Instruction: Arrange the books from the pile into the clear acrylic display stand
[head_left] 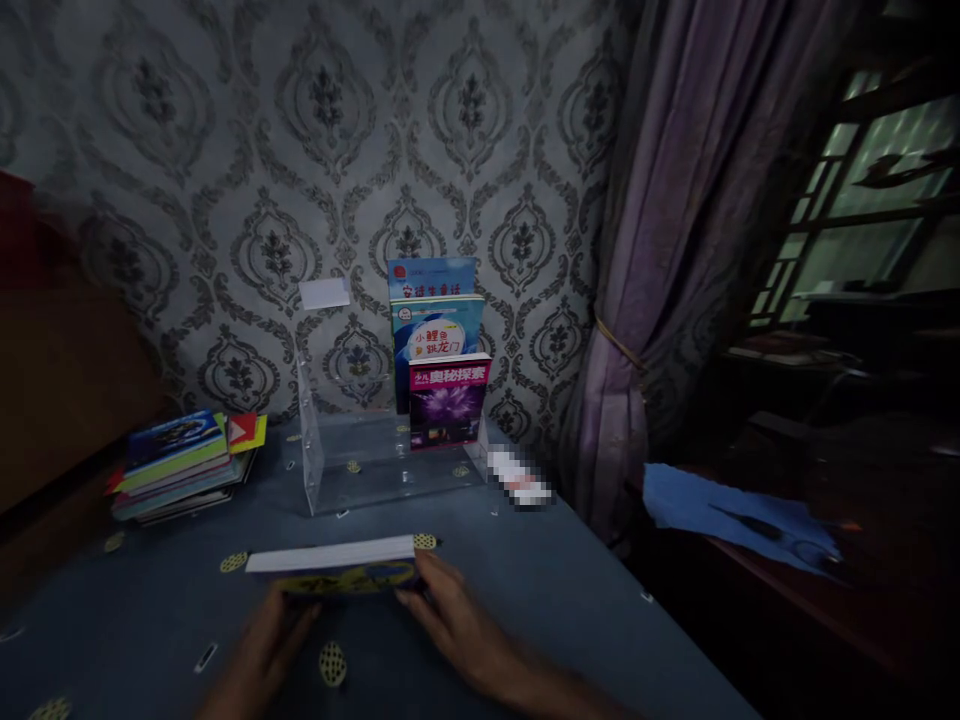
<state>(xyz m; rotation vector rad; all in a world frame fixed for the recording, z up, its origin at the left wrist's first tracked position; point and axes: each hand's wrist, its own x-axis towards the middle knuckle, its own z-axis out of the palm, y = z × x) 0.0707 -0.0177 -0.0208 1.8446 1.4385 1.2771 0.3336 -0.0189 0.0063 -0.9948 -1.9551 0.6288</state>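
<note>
Between my two hands is a book [337,575] with white page edges facing up and a dark cover marked in yellow. My left hand [264,630] grips its left end from below, and my right hand [454,615] grips its right end. Behind it stands a clear tiered book rack [311,465]. On the rack's right side three books stand in steps: a magenta book [448,405] in front, a teal-blue book [437,330] in the middle, and a light blue book [433,277] at the back.
A stack of books [187,465] lies at the table's left. Beside the rack's right end is a blurred-out white item [519,475]. The patterned tablecloth [600,620] ends on the right, past which hang a tied purple curtain [622,380] and a blue cloth [735,515].
</note>
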